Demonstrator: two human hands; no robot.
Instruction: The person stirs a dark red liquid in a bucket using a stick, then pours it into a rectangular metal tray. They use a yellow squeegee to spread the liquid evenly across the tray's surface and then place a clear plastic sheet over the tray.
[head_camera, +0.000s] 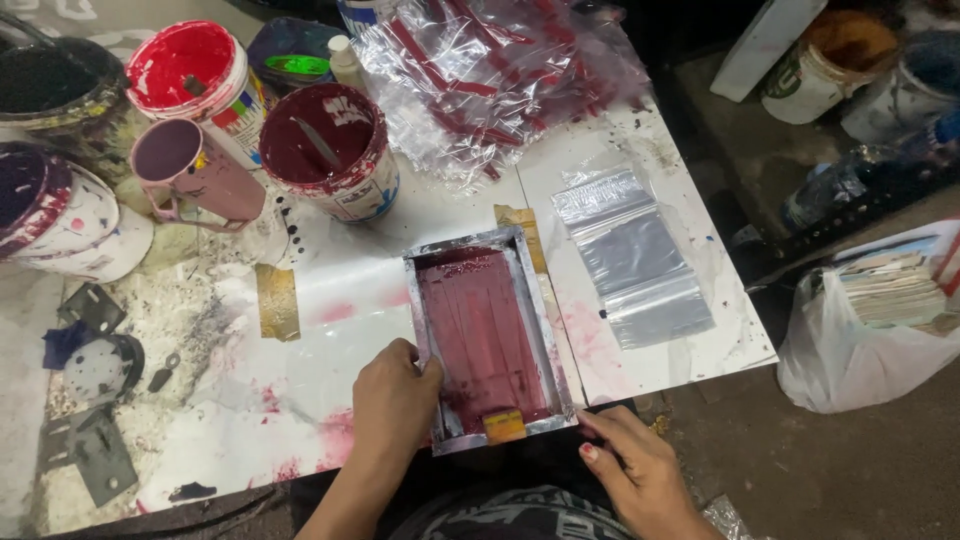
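A white worktable, stained pink and red, fills the view from the head camera, with dark floor beyond its right edge. At the centre lies a small metal-framed printing screen, its mesh coated in maroon ink, flat on the table with a strip of yellow tape at its near end. The left hand rests at the frame's 8 o'clock corner, fingers curled over the left rail and gripping it. The right hand sits at the frame's 5 o'clock corner — fingertips touch the near right edge, the palm open and grasping nothing. At 2 o'clock from the screen a clear plastic bag lies flat, just beside the frame but apart from it. At 12 o'clock a heap of clear bags printed with red stripes is piled up. Toward 10 o'clock stand open paint tubs — a maroon tub nearest, a red tub behind it, and a pink mug lying tilted between them and the table's left edge. At 3 o'clock, off the table, a white sack holds stacked papers.
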